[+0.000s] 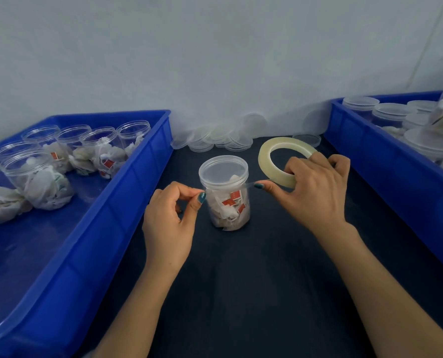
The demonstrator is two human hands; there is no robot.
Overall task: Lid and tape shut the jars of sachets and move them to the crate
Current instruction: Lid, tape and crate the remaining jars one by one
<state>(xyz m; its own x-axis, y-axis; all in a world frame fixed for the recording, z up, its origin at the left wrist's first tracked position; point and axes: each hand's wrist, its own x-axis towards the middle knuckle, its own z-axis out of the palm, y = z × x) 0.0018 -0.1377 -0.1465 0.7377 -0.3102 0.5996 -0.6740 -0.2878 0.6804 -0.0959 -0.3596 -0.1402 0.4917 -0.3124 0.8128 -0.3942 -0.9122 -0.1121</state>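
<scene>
- Far left: blue left crate (127,208) on the dark table (254,280), with open jars (38,177) of white sachets standing in its far part and some sachets lying loose beside them.
- Left hand (168,223), just left of the jar: thumb and forefinger pinched on the end of a clear strip (251,184), other fingers curled.
- Centre: jar (228,208) upright on the table between the two crates, filled with white sachets with red tags, lid (223,171) seated on top.
- Strip stretched across the jar's front just under the lid, from left hand to roll.
- Behind the jar, against the wall: loose lids (215,139) in an overlapping heap.
- Right of the jar: roll (265,157) of clear tape, held tilted above the table.
- Right hand (316,192) wrapped round the roll's near side, fingers through its hole, forefinger stretched toward the jar along the strip.
- Far right: blue right crate (370,164) with lidded jars (361,104) and more sachets; contents at the frame edge blurred.
</scene>
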